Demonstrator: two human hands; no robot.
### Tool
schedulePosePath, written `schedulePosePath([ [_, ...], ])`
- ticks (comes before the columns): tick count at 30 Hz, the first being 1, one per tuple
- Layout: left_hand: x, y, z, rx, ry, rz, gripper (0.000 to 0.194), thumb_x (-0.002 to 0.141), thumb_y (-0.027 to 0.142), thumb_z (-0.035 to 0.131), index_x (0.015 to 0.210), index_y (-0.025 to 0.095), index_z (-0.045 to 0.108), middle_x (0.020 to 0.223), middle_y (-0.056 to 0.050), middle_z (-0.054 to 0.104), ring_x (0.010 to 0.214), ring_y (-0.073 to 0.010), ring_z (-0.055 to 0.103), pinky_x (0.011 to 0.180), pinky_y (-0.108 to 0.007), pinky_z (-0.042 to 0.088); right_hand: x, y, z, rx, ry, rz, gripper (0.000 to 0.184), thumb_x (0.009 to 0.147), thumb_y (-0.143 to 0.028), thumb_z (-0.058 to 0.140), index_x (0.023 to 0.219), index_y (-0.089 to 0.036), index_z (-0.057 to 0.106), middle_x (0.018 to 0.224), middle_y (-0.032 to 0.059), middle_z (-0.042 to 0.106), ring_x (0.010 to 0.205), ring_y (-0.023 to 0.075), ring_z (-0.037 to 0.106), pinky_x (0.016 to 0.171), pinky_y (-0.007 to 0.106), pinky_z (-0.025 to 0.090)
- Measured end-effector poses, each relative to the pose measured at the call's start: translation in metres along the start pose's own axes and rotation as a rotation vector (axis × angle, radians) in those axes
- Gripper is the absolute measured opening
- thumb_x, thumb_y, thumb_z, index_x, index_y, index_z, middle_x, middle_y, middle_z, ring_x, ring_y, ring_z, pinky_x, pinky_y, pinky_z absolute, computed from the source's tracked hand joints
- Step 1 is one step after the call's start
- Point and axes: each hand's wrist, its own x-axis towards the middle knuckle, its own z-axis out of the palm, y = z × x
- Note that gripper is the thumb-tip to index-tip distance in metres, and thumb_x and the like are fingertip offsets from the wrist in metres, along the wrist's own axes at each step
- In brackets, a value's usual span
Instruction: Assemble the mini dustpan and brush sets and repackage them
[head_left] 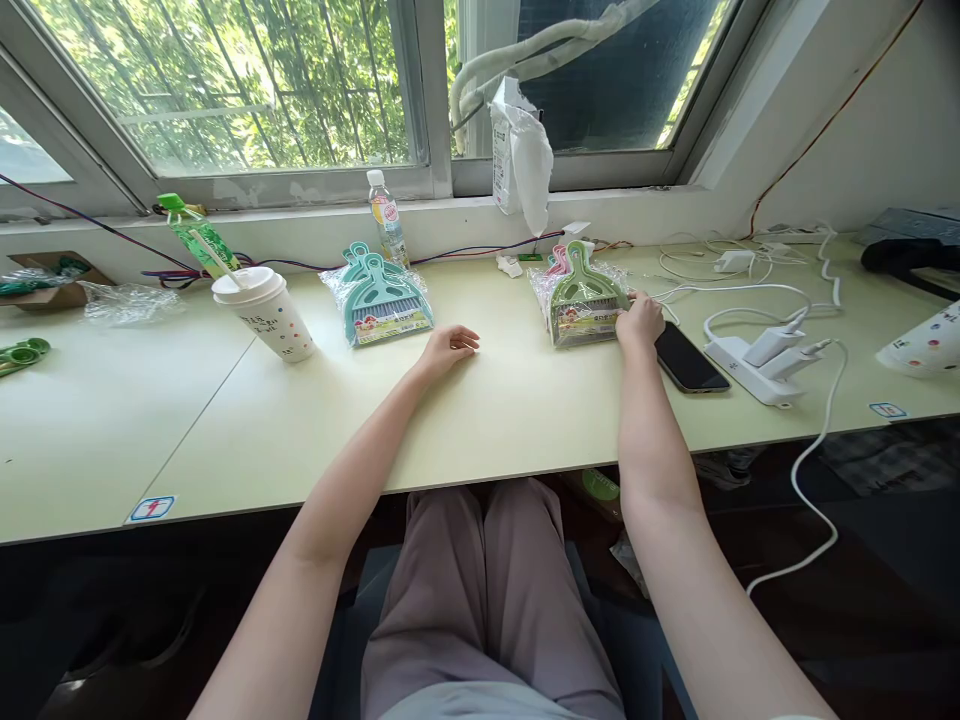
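On the tabletop, my left hand [450, 348] rests on its side with loosely stretched fingers and nothing in them. It lies just right of a turquoise mini dustpan and brush set [386, 300] in clear plastic wrap. My right hand [642, 322] is closed on the right edge of a green mini dustpan and brush set [586, 305], also wrapped. A pink handle [559, 260] shows behind the green one. Both sets lie on the table with their labels toward me. The fingertips of my right hand are partly hidden.
A black phone [690, 358] and a white power strip [750, 368] with cables lie right of my right hand. A lidded paper cup [274, 320] stands at left, with a green bottle [199, 240] behind. A clear bottle [388, 220] and a tissue pack [517, 150] are by the window.
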Motion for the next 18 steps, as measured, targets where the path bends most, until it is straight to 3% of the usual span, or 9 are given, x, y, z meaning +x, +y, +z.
schedulePosePath([
  [5, 0.000, 0.001, 0.000, -0.006, 0.009, 0.002, 0.027, 0.064, 0.013, 0.074, 0.091, 0.015, 0.070, 0.086, -0.008, 0.075, 0.081, -0.0178, 0.070, 0.086, -0.038, 0.055, -0.004, -0.002, 0.001, -0.052, 0.069, -0.020, 0.040, 0.089, -0.020, 0.050, 0.127, -0.018, 0.061, 0.135, 0.0180, 0.057, 0.127, 0.0338, 0.048, 0.100, 0.051, 0.044],
  [11, 0.000, 0.001, 0.000, 0.013, 0.061, 0.017, 0.022, 0.066, 0.010, 0.071, 0.088, 0.015, 0.071, 0.086, -0.007, 0.074, 0.083, -0.0180, 0.070, 0.087, -0.039, 0.056, -0.004, -0.009, 0.010, -0.064, 0.092, -0.007, 0.042, 0.089, -0.016, 0.046, 0.130, -0.013, 0.056, 0.135, 0.0223, 0.054, 0.127, 0.0348, 0.047, 0.103, 0.055, 0.037],
  [18, 0.003, 0.001, -0.019, -0.011, 0.214, 0.056, 0.012, 0.078, 0.008, 0.063, 0.087, 0.014, 0.069, 0.090, -0.008, 0.072, 0.080, -0.0143, 0.068, 0.090, -0.038, 0.055, -0.015, -0.008, 0.023, 0.075, 0.298, -0.152, 0.049, 0.097, -0.015, 0.021, 0.133, -0.019, 0.054, 0.134, 0.0185, 0.060, 0.123, 0.0317, 0.048, 0.099, 0.048, 0.037],
])
